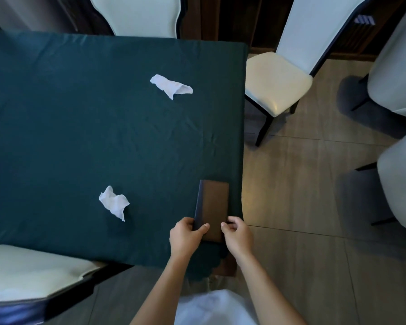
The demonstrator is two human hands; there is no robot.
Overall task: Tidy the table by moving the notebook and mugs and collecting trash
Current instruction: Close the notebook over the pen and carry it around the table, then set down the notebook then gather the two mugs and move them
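Observation:
A brown notebook (213,202) with a dark spine lies closed at the near right corner of the table (68,127), which is covered by a dark green cloth. My left hand (186,238) grips the notebook's near left edge, thumb on the cover. My right hand (237,234) pinches its near right corner. Two crumpled white tissues lie on the cloth: one tissue (114,202) to the left of the notebook, the other tissue (171,86) farther back near the middle. No mugs are in view.
White-cushioned dark-framed chairs surround the table: a chair (277,83) at the far right, a chair (136,12) at the far side, a chair (28,273) at the near left. More chairs (398,179) stand on the tiled floor to the right.

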